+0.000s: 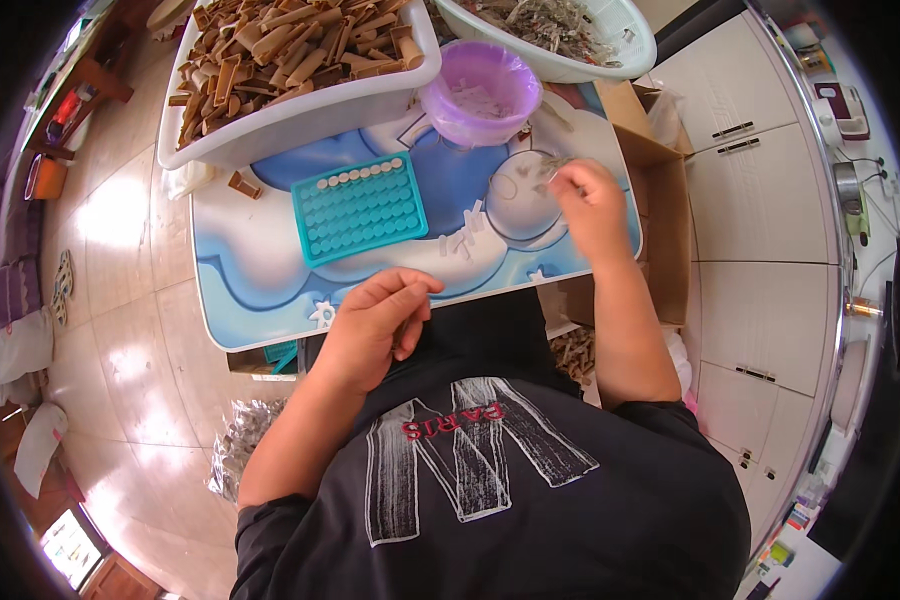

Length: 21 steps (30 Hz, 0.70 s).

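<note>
My left hand (385, 315) hangs at the table's front edge with curled fingers, thumb against the forefinger; anything between them is too small to make out. Over the right side of the table, my right hand (592, 195) has its fingertips pinched together beside some small greyish, see-through pieces (547, 170). What the pinch holds cannot be made out. Between the hands lie several narrow clear strips (460, 240). Left of these is a teal tray (360, 222) with rows of round cavities; small pale round pieces (358, 174) sit along its far row.
A white bin (300, 120) heaped with brown scoop-shaped pieces stands at the far left. Beside it are a purple bowl (485, 125) with clear pieces and a pale basket (570, 68). One brown piece (244, 185) lies left of the tray. A cardboard box (660, 200) stands at right.
</note>
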Each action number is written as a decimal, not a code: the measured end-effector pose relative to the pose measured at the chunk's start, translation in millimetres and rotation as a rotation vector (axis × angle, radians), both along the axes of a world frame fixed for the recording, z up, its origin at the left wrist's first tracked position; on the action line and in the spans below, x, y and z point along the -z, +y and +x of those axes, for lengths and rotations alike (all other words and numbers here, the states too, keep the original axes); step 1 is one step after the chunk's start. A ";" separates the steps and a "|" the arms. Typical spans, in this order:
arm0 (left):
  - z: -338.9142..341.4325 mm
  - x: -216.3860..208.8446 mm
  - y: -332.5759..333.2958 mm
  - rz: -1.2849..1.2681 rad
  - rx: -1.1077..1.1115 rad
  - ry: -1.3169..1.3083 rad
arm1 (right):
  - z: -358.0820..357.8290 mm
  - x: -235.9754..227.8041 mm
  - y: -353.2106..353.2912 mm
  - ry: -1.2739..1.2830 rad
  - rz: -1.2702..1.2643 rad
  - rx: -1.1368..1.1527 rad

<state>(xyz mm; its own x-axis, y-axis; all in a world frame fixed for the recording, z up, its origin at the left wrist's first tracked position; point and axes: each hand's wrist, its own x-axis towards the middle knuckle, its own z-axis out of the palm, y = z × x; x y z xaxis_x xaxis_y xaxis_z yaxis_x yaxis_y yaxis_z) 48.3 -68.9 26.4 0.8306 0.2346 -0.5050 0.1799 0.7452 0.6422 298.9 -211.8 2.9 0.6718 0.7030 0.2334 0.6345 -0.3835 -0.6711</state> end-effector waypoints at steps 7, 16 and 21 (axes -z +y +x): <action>17.0 -0.3 -9.6 0.054 0.130 -0.022 | -9.7 -14.0 3.2 0.424 0.227 0.169; 47.3 4.7 -20.8 0.059 0.186 -0.042 | -27.9 -15.8 -4.8 0.684 0.320 0.157; 53.0 6.7 -28.1 -0.001 0.054 -0.091 | -77.5 -20.3 -7.8 0.727 0.324 0.046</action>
<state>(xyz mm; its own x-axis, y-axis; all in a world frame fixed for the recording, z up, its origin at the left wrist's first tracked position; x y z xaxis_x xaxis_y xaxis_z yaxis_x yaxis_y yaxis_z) 101.3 -97.0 19.7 0.8843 0.1879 -0.4274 0.1610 0.7366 0.6569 221.4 -219.6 23.3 0.7611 0.6428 -0.0864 -0.0168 -0.1136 -0.9934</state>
